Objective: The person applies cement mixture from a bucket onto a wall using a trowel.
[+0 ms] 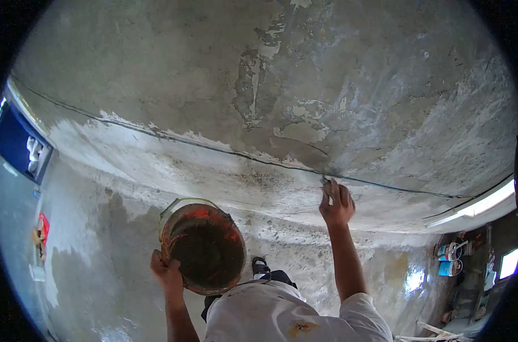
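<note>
A rust-stained bucket [203, 249] is gripped by its rim at lower centre-left of the frame, the left hand [166, 272] curled around it. The right hand [336, 204], right of centre, is closed on a small tool [326, 182], pressed against the rough plaster wall [304, 85] beside a dark cable [225, 150].
</note>
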Available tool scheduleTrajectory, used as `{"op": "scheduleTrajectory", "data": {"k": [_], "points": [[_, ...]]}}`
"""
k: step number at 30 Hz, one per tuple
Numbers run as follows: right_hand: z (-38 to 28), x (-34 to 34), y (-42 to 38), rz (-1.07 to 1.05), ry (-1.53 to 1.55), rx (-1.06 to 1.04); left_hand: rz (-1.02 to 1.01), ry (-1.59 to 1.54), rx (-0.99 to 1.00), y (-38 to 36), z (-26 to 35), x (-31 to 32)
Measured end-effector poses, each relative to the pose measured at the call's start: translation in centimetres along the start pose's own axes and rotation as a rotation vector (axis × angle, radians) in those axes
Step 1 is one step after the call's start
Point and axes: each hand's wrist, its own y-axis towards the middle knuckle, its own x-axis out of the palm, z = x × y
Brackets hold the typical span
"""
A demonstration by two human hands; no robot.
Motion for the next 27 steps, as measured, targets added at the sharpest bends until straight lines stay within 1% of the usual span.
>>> {"op": "scheduleTrajectory", "data": {"k": [1,2,3,4,6,8,9,10,12,13,14,15,16,17,18,20,22,24,25,27], "points": [[0.4,-0.2,-1.3,-0.009,0.001,0.090,0.001,0.001,0.004,0.0,0.0,-0.1],[0.8,-1.0,-3.0,-0.007,0.001,0.090,0.006,-0.014,0.000,-0.2,0.1,-0.4],[1.2,-2.0,-4.7,-0.035,0.104,0.148,0.010,-0.029,-0.006,-0.3,0.3,-0.6],[1.1,-2.4,-4.6,-0.052,0.209,0.197,0.018,-0.041,-0.002,-0.1,0.4,-0.5],[0.1,-3.1,-3.9,-0.034,0.245,0.168,0.006,-0.032,0.036,-0.1,1.2,-1.2],[-1.4,-2.9,-1.5,-0.014,0.237,-0.001,0.014,0.012,0.016,0.0,2.8,-1.0],[-2.0,-2.2,-0.5,-0.039,0.223,-0.045,0.023,0.055,-0.008,0.1,3.3,-0.8],[-2.7,-1.5,0.2,-0.033,0.217,-0.040,0.016,0.052,-0.002,0.5,2.8,-1.0],[-3.6,-0.4,1.6,-0.127,0.050,-0.020,-0.008,0.051,0.061,1.3,1.5,-1.5],[-3.4,-0.4,2.4,-0.047,0.050,-0.058,-0.011,0.046,0.063,1.2,1.3,-1.8],[-2.9,-0.5,2.1,-0.043,0.043,-0.057,-0.001,0.062,0.105,1.2,1.2,-2.1],[-2.0,-0.3,1.4,0.035,0.044,0.010,0.011,0.074,0.151,1.5,1.4,-2.2],[-1.1,-0.4,0.9,0.114,0.047,0.073,0.011,0.063,0.154,1.8,1.8,-2.2],[-0.1,-1.0,0.1,0.122,0.044,0.114,0.010,0.024,0.104,1.7,2.2,-2.4],[0.4,-1.6,-0.8,0.120,0.041,0.107,0.010,-0.011,0.053,1.5,2.3,-2.7],[0.8,-2.2,-2.6,0.088,0.137,0.206,0.014,-0.016,0.061,1.8,1.0,-3.4],[0.5,-2.3,-2.8,0.103,0.153,0.192,0.018,-0.024,0.082,2.3,1.3,-3.4],[0.0,-2.2,-2.4,0.119,0.289,0.085,0.002,0.009,0.012,1.8,2.2,-3.1],[-0.1,-2.2,-2.1,0.119,0.289,0.084,0.002,0.008,0.012,1.6,2.9,-3.0],[0.2,-1.5,-0.3,0.015,0.106,0.030,-0.006,0.112,0.043,1.2,3.9,-2.6]]}}
